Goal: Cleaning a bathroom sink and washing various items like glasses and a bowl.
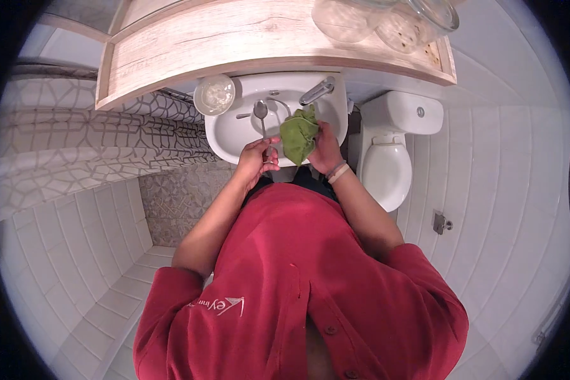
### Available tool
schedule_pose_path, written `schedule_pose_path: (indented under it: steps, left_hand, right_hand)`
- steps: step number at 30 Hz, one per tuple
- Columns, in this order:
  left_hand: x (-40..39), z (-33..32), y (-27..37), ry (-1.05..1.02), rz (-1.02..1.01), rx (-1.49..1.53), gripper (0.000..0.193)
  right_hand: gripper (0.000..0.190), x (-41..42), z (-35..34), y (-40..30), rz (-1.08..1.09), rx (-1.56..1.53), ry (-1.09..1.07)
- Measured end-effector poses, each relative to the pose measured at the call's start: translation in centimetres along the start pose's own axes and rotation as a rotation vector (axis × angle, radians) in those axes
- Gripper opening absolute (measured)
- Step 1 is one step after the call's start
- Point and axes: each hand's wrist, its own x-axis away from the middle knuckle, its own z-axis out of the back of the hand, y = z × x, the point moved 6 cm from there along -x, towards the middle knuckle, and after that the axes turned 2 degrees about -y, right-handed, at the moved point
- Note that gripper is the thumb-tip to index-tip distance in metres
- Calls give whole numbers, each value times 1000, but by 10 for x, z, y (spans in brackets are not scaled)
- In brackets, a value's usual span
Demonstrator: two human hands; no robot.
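My left hand (252, 160) holds a metal spoon (261, 110) by its handle, bowl end pointing away from me over the sink. My right hand (327, 151) grips a crumpled green cloth (298, 135), which hangs over the front right of the white washbasin (228, 130). Spoon and cloth are apart, side by side. Down in the basin lies a round pale dish (259, 124), partly hidden by the spoon and cloth. A utensil handle (243, 116) sticks out to its left. On the basin's back left corner stands a white bowl (198, 100) with clear or foamy contents.
A chrome faucet (317, 91) rises at the basin's back right. Above the basin juts a wooden shelf (209, 52) with glass jars (344, 21). A toilet (387, 171) stands to the right, a patterned shower curtain (123, 133) hangs at left.
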Motion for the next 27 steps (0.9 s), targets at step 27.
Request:
schedule_pose_path:
  steps: [27]
  left_hand:
    - [-45,66,-3,-133,-97,-1082,17]
  right_hand:
    - [36,-34,-9,6,473,1814,-359]
